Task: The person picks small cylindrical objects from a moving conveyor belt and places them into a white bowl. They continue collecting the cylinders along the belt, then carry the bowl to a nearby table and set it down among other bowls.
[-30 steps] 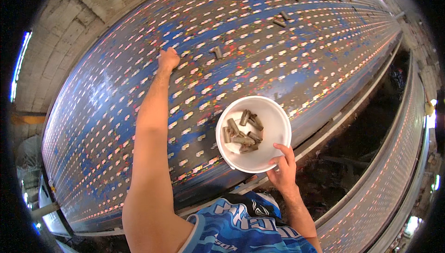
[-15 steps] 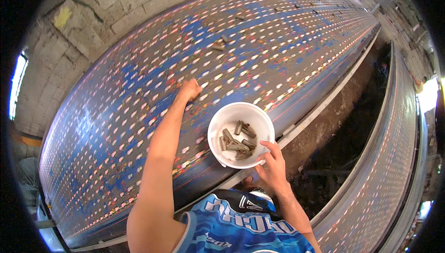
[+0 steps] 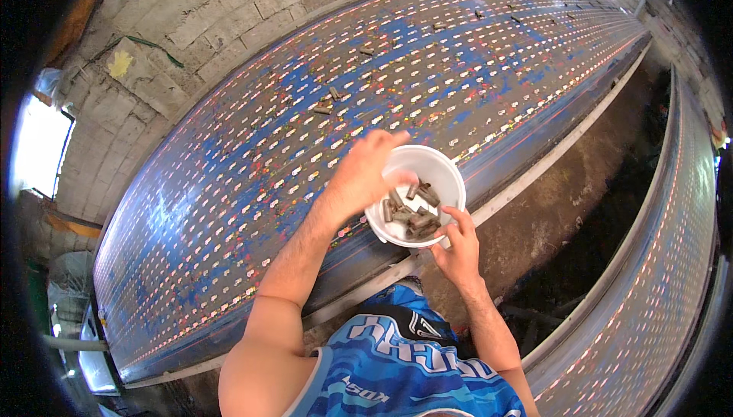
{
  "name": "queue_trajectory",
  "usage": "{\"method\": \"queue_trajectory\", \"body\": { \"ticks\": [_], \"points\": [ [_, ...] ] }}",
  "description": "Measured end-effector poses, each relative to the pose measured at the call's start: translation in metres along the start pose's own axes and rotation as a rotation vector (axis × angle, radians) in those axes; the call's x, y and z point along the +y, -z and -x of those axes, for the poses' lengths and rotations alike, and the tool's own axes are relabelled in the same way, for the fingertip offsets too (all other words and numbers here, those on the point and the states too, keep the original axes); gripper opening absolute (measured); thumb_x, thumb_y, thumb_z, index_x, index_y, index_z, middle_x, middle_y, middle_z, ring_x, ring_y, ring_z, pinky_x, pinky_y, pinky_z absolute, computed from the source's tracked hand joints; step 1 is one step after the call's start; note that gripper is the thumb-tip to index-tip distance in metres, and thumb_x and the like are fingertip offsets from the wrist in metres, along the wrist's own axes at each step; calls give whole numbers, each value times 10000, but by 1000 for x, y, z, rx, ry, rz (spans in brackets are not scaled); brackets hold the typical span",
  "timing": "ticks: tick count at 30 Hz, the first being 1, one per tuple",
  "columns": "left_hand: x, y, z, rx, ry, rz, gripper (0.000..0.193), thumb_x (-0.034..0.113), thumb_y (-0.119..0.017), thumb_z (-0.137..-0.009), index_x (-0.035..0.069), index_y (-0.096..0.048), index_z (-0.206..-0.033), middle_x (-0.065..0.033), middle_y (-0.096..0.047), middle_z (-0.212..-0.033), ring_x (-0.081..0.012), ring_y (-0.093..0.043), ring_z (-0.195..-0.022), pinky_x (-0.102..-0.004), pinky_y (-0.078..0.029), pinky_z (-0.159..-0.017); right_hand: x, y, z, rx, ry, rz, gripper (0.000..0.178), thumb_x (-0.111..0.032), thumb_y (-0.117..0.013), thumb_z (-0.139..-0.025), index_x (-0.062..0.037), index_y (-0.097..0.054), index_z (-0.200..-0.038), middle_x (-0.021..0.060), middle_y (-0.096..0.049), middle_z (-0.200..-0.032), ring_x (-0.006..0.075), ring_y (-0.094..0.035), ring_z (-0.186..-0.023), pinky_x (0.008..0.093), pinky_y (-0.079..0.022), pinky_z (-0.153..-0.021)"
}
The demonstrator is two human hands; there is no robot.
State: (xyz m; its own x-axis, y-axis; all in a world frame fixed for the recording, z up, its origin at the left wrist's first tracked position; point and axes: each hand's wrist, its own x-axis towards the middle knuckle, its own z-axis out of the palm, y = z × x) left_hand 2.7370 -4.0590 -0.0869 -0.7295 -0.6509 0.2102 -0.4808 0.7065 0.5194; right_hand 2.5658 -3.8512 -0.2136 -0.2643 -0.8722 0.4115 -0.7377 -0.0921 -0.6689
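1. The person wears a sleeveless jersey in blue, patterned with wavy bands of light blue, mid blue and dark navy.
2. White block lettering runs across the chest of the jersey, with a smaller white marking lower on its left side.
3. The armholes are edged with a pale grey or white trim, seen along the left shoulder opening.
4. Both arms are bare from shoulder to fingertips; no sleeves, gloves, watch or bands show on them.
5. The left hand and right hand carry no rings that can be made out.
6. A dark garment or shoe with white marks shows just below the jersey's lettering; which it is cannot be told.
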Motion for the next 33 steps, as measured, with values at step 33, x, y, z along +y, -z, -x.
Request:
{"method": "queue_trajectory", "body": {
  "ticks": [33],
  "points": [
    [-458, -170, -476, -130, 919, -285, 853, 278, -756, -859, 266, -412, -1639, -184, -354, -1696, -388, -378, -1556, -586, -330, -1255, 281, 111, -249, -52, -211, 268, 323, 94, -736, -654, -56, -581, -894, 194, -546, -1484, 463, -498, -1413, 550, -414, -1176]
  ]
}}
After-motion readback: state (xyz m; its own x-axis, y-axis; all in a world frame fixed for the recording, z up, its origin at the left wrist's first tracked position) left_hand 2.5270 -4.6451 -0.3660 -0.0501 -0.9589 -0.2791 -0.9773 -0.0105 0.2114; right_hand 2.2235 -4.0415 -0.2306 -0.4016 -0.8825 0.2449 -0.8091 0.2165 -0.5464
